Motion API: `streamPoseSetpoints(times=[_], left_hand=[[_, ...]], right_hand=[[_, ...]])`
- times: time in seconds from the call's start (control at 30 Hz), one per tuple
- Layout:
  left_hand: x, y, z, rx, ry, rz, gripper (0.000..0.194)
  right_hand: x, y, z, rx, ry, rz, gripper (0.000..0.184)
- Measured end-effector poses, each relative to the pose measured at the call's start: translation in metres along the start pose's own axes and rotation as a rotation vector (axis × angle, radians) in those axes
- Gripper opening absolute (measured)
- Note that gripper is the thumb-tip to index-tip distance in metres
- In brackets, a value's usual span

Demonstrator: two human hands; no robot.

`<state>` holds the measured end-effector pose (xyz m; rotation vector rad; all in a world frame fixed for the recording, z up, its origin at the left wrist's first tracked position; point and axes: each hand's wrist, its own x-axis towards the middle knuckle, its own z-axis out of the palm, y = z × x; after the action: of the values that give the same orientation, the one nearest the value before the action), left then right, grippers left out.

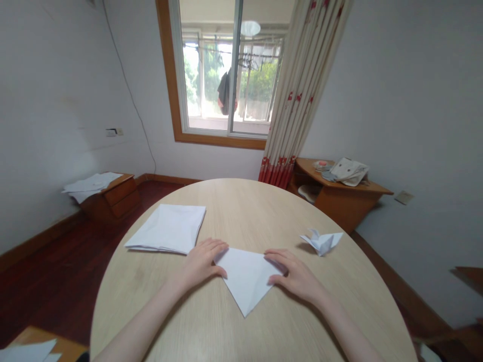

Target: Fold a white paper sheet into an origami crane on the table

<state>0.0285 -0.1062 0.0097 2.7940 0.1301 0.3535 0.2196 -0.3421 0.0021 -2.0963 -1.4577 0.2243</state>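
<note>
white paper sheets (90,185) lie heaped on a low wooden nightstand (113,197) at the far left, while a squared stack of folded white paper (168,229) sits left of centre on the pale wood-grain counter (241,211). at lower centre, the left grip (202,264) is relaxed and open, with no clench, its edge against the left corner of a white paper triangle (247,279). that triangle lies flat in the middle of the two hands, its long edge running crosswise on the far side and its point aimed down the frame toward the person. the right grip (296,276) is just as open, its fingers (275,259) pressing lightly on the right corner, so it overlaps the paper slightly more than the left does. further right, a small folded paper bird (320,242) stands apart on the counter, and a wooden side table (349,203) at upper right carries a crumpled pale bag (349,171).
</note>
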Motion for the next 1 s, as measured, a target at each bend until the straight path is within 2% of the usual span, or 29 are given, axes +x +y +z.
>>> streamPoseSetpoints(times=[0.13,0.2,0.63,1.0], left_hand=[[-0.001,0.002,0.009,-0.058,-0.06,0.024,0.088],[-0.001,0.002,0.011,-0.067,-0.068,0.026,0.095],[-0.003,0.007,0.002,-0.115,-0.111,-0.039,0.097],[-0.004,0.013,-0.007,-0.148,-0.12,-0.093,0.086]], right_hand=[[0.001,-0.006,0.007,0.057,-0.12,0.0,0.084],[0.001,-0.007,0.009,0.057,-0.147,-0.002,0.094],[0.002,0.0,0.012,0.06,-0.147,-0.02,0.092],[0.001,-0.002,0.007,0.146,-0.174,0.009,0.088]])
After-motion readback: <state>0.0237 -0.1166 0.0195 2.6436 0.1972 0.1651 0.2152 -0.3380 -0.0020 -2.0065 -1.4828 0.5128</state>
